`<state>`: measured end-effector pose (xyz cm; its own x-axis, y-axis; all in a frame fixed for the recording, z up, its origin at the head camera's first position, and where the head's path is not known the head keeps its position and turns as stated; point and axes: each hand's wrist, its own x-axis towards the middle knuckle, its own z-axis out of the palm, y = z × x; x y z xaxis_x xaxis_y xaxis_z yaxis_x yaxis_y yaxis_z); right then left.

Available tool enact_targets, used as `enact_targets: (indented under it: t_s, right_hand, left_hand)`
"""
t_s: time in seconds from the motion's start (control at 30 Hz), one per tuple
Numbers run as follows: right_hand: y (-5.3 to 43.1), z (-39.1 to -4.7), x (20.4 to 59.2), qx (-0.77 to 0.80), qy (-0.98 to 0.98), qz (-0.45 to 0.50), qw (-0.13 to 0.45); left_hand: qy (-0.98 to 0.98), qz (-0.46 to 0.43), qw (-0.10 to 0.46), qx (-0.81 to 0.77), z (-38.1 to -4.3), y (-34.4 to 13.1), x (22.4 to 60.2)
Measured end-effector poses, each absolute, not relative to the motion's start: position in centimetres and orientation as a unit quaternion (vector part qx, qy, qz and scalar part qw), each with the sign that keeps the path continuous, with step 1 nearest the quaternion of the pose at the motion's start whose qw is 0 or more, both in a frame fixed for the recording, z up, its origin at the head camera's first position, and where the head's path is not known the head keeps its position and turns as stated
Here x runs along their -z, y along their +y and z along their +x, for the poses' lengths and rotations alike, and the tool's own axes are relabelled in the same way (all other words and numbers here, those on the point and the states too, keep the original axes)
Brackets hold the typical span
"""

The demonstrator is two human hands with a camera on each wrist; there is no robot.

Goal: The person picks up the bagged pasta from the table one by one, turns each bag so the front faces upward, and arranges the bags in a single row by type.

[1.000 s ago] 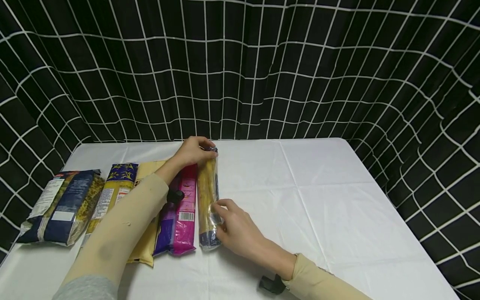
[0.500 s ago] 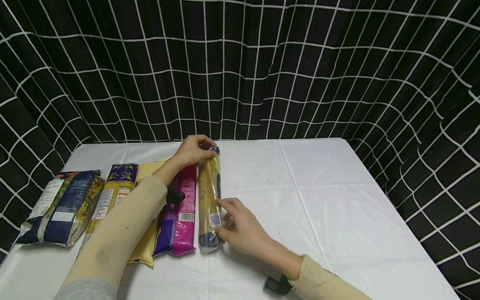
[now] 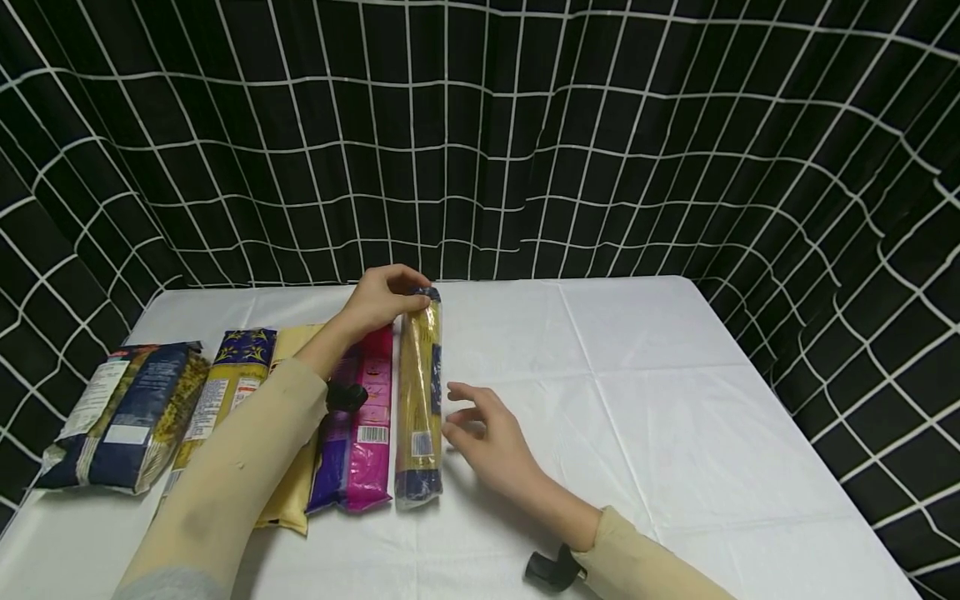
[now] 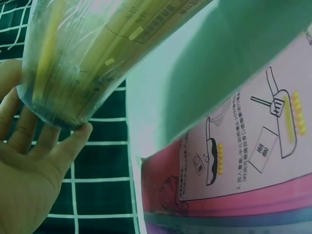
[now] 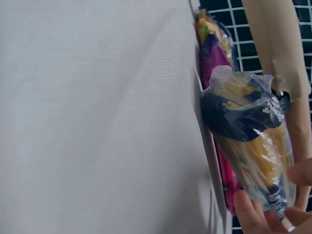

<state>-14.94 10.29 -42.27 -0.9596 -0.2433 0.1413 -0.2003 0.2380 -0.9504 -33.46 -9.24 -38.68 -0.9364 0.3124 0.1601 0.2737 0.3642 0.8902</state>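
A long clear bag of spaghetti with navy ends lies on the white tabletop, its barcode towards me. My left hand pinches its far end between thumb and fingers. The left wrist view shows the fingers and thumb of that hand around the bag's end. Beside the bag's near right side is my right hand, fingers loosely bent and holding nothing. From the right wrist, its fingertips overlap the bag's lower part. A pink and purple packet lies just left of the spaghetti.
Further left lie a pale yellow packet, a pasta packet with a blue patterned top and a navy bag of short pasta. White cloth covers the table. Black curtain with a white grid hangs behind it.
The spaghetti bag has turned slightly, so its barcode and a navy patch on the right show more. My right hand has drawn back from it to the right; the left keeps its hold.
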Motion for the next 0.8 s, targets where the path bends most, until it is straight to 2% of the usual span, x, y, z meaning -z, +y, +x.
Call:
enact_targets:
  t_s: [0.23,0.4,0.53,0.8]
  right_hand:
    - [9.8,-15.8,43.4,0.697,0.704,-0.086,0.106]
    - [9.6,-16.6,44.8,0.720,0.676,-0.076,0.140]
    - [9.5,-16.9,45.1,0.725,0.669,-0.075,0.144]
    - [9.6,-16.9,45.1,0.717,0.684,-0.074,0.107]
  left_hand:
    - [0.816,0.171,0.018,-0.552,-33.5,-9.5,38.9]
    - [0.807,0.171,0.014,-0.565,-33.6,-9.6,39.3]
    - [0.805,0.168,0.013,-0.569,-33.6,-9.6,39.4]
    - [0.819,0.183,0.006,-0.545,-33.5,-9.2,39.4]
